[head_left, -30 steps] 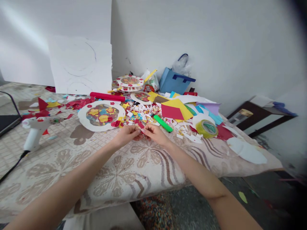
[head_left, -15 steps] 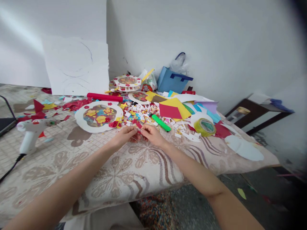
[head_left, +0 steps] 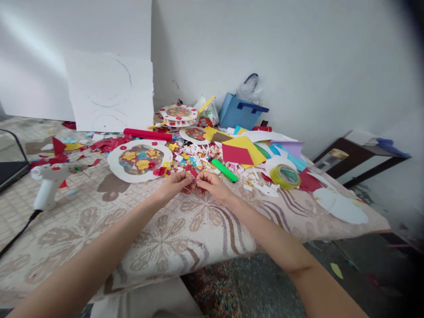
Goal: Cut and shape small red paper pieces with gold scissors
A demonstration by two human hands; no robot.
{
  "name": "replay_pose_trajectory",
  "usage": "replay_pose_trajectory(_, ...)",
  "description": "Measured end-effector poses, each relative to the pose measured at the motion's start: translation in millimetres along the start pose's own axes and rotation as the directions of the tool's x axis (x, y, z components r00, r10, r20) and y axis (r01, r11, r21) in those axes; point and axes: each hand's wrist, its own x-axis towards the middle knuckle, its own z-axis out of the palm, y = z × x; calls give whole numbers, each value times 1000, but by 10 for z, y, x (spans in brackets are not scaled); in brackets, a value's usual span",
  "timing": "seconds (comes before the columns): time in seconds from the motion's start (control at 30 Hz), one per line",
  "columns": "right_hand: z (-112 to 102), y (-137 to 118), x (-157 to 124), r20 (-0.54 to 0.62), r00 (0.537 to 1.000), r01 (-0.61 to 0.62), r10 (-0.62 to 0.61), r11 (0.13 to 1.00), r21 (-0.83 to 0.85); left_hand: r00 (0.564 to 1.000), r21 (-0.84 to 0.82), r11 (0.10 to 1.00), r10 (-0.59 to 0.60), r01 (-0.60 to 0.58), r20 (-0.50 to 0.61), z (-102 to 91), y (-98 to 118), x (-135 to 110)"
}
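Note:
My left hand (head_left: 174,185) and my right hand (head_left: 212,184) meet fingertip to fingertip at the middle of the table. Both pinch a small red paper piece (head_left: 194,176) between them. Just beyond lies a heap of paper scraps (head_left: 195,159) in white, red, yellow and blue. A round white paper disc with yellow and red flowers (head_left: 139,160) sits to the left of my left hand. A green marker (head_left: 225,170) lies to the right of my right hand.
A white glue gun (head_left: 49,182) with a black cord stands at left. A tape roll (head_left: 285,176), coloured paper sheets (head_left: 243,152), a red roll (head_left: 147,134), a blue bag (head_left: 241,114) and a white board (head_left: 111,92) fill the back. A dark side table (head_left: 357,160) stands right.
My hands stay together on the small red piece, the fingers shifting only slightly. The view has swayed a little left and back.

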Motion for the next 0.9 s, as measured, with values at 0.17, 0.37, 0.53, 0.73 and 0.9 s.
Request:
replay_pose_trajectory(0.17,-15,53,20,-14,1000,15,-15,1000,-16,1000,33,999,-5,6,-23,2,-2,7)
replay_pose_trajectory(0.37,-7,61,15,33,999,10,-9,999,-32,997,21,997,72,-72,-32,-12,-23,18)
replay_pose_trajectory(0.53,-6,23,4,35,999,34,-32,999,-41,997,-60,997,50,-53,-54,-27,-43,29)
replay_pose_trajectory(0.73,-23,8,14,-44,997,58,-60,997,-41,1000,-205,979,8,-10,-11,-54,-13,27)
replay_pose_trajectory(0.9,-36,37,20,-48,998,43,-45,998,-44,999,-174,984,34,-34,-2,-70,-9,27)
